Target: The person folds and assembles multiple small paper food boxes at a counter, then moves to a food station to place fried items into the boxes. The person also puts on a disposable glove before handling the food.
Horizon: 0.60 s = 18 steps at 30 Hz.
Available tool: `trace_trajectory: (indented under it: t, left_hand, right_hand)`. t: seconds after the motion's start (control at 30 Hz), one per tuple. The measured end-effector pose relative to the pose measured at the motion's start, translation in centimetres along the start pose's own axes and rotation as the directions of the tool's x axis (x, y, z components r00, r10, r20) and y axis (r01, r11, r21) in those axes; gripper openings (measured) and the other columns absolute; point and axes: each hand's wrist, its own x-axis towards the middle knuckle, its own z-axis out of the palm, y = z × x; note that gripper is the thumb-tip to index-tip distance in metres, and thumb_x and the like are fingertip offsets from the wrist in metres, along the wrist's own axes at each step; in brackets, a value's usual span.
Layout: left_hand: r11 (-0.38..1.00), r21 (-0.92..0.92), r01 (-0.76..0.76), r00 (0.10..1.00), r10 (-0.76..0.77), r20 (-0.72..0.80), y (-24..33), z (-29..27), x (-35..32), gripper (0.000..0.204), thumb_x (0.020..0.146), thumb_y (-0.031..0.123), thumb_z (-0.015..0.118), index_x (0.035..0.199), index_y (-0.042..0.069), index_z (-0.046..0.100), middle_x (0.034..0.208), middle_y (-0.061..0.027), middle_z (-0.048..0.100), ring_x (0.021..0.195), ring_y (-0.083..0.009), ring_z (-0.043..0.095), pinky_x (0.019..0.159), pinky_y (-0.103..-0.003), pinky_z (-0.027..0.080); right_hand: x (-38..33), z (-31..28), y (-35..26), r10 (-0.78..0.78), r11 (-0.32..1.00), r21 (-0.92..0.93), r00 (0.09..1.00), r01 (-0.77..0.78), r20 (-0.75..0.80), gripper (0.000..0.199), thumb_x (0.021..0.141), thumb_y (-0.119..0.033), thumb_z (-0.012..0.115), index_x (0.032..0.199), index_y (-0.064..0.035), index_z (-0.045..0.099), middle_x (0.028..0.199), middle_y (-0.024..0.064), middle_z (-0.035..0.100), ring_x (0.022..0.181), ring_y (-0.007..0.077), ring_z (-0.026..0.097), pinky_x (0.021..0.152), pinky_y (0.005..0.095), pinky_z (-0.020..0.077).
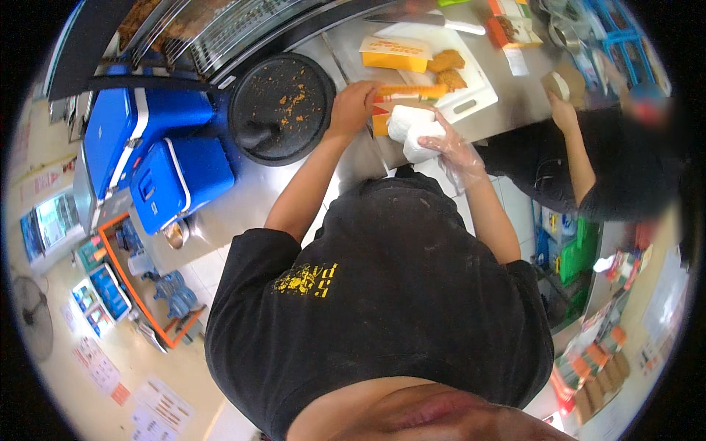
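At the counter edge, my left hand (354, 107) has its fingers closed on the near end of an orange carton (410, 91). My right hand (446, 144), in a clear plastic glove, grips a white paper-wrapped bundle (414, 134) beside the carton. What lies inside the wrapping is hidden. Just beyond, a yellow carton with a pale lid (396, 56) sits at a white cutting board (478, 99). Fried breaded pieces (446, 62) lie on that board. A long knife (434, 22) rests across its far end.
Left of my hand is a round black tray (312, 140) with crumbs and a dark utensil (257, 137). Blue cooler boxes (184, 184) stand further left. A glass cabinet with wire racks (198, 37) is behind. At right, another person's hand (565, 114) holds brown paper (577, 82).
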Motion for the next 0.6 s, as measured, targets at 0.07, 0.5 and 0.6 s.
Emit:
trace_trajectory:
  t: [0.07, 0.5, 0.6]
  left_hand:
    - [0.997, 0.013, 0.073, 0.997, -0.073, -0.002, 1.4, -0.1, -1.5, 0.019, 0.099, 0.017, 0.06, 0.108, 0.006, 0.073, 0.104, -0.0137, 0.074, 0.093, -0.0345, 0.071, 0.083, -0.044, 0.056]
    - [0.974, -0.061, 0.218, 0.957, -0.225, -0.181, 4.0, -1.6, -2.1, 0.019, 0.099, 0.014, 0.063, 0.109, 0.004, 0.075, 0.105, -0.0156, 0.074, 0.095, -0.0352, 0.071, 0.085, -0.042, 0.055]
    - [0.967, -0.071, 0.245, 0.957, -0.253, -0.142, 2.6, -1.2, -1.8, 0.02, 0.099, 0.015, 0.062, 0.111, 0.004, 0.075, 0.106, -0.0159, 0.074, 0.096, -0.0359, 0.071, 0.086, -0.042, 0.055]
  right_hand:
    - [3.1, -1.1, -0.7, -0.09, 0.919, -0.382, 0.995, 0.095, 0.033, 0.101, 0.075, -0.045, 0.088, 0.152, -0.0001, 0.039, 0.138, 0.0192, 0.058, 0.129, 0.0311, 0.056, 0.108, 0.0393, 0.0439]
    - [8.7, -1.4, -0.9, 0.57, 0.821, -0.028, 0.82, -0.57, 0.05, 0.055, 0.081, -0.034, 0.084, 0.127, -0.0106, 0.064, 0.116, 0.01, 0.068, 0.103, 0.0259, 0.066, 0.077, 0.0477, 0.059]
    - [8.8, -1.6, -1.7, 0.511, 0.86, -0.025, 0.859, -0.51, 0.017, 0.056, 0.081, -0.034, 0.083, 0.128, -0.0106, 0.064, 0.119, 0.0109, 0.067, 0.106, 0.0264, 0.065, 0.078, 0.0475, 0.0592]
